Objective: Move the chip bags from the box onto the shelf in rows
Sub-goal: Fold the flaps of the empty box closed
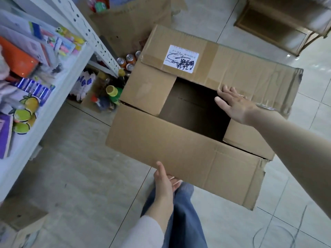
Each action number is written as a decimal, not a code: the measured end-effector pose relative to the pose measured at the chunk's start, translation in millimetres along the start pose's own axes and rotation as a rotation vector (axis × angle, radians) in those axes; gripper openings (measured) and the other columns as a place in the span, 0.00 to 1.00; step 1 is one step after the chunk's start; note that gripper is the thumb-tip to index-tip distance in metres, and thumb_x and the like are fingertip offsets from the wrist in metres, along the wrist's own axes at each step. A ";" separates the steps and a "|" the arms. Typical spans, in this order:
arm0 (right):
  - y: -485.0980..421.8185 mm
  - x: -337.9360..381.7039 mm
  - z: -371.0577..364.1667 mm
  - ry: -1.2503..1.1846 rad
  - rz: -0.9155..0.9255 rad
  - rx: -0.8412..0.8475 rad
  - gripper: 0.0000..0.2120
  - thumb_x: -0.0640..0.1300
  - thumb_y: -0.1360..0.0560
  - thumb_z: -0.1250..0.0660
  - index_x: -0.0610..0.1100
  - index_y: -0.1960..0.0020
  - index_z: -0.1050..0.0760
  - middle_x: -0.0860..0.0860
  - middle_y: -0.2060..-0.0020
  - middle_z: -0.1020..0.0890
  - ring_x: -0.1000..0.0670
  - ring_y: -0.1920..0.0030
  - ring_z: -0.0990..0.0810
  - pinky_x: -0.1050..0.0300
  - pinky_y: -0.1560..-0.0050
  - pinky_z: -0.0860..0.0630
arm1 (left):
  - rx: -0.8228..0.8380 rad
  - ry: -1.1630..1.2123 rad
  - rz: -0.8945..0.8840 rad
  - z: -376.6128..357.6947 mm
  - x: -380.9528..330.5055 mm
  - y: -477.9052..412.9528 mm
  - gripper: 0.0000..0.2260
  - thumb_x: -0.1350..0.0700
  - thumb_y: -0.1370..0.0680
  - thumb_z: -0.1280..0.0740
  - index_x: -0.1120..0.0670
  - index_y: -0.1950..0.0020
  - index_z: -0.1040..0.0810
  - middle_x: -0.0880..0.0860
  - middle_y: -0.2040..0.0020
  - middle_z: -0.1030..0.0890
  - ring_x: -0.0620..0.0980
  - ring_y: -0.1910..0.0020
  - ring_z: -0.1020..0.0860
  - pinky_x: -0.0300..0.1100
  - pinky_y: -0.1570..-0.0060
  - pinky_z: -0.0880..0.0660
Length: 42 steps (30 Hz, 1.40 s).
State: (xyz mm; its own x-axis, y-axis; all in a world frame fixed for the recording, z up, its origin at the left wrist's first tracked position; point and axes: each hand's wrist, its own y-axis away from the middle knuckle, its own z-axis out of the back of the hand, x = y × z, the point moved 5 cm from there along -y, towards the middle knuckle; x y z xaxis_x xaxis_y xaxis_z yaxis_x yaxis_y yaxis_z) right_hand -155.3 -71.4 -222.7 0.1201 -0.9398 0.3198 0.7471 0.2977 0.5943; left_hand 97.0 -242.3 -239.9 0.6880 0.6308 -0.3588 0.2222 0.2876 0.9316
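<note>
Left grip (163, 183) pinches the edge of the near flap (179, 145) of the box (232, 65), thumb on top and fingers underneath. Right grip (236, 106) lies flat on the far right flap, fingers straight, holding nothing. The box is near the shelf (59, 83), its 4 flaps folded partly in around a dark opening where no chip bags show. I judge the step to be opening or checking the box. Next, the flaps need folding back to see inside before either hand reaches in.
</note>
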 end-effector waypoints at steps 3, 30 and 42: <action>4.0 3.7 9.4 -0.099 -0.032 0.081 0.29 0.62 0.22 0.58 0.50 0.24 0.51 0.53 0.24 0.53 0.52 0.25 0.56 0.48 0.27 0.56 | 0.121 -0.118 -0.114 7.3 -18.3 42.7 0.22 0.39 0.24 0.48 0.53 0.40 0.33 0.60 0.48 0.21 0.53 0.57 0.19 0.41 0.62 0.24; 44.6 -85.0 -7.9 -0.311 -0.741 -0.736 0.39 0.63 0.29 0.44 0.39 0.27 0.42 0.44 0.27 0.40 0.43 0.26 0.50 0.42 0.29 0.56 | -0.541 -1.296 -0.975 -124.2 -278.5 -105.2 0.38 0.32 0.27 0.45 0.54 0.25 0.48 0.60 0.24 0.54 0.59 0.25 0.55 0.58 0.29 0.57; 41.2 -115.1 -14.6 -0.824 -1.075 -0.570 0.58 0.67 0.45 0.25 0.47 0.26 0.50 0.50 0.28 0.39 0.45 0.28 0.40 0.37 0.32 0.43 | -0.331 -1.357 -0.757 -127.5 -293.6 -106.7 0.54 0.34 0.39 0.27 0.47 0.25 0.58 0.60 0.26 0.46 0.59 0.27 0.47 0.59 0.30 0.47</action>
State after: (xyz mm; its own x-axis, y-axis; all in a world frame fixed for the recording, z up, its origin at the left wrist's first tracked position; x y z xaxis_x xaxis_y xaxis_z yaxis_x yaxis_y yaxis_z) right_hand -128.8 46.6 -245.9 -0.9008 -0.2444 0.3589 0.4086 -0.7568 0.5102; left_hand -216.7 -366.4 -241.3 0.6121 -0.7566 -0.2299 0.7559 0.4745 0.4511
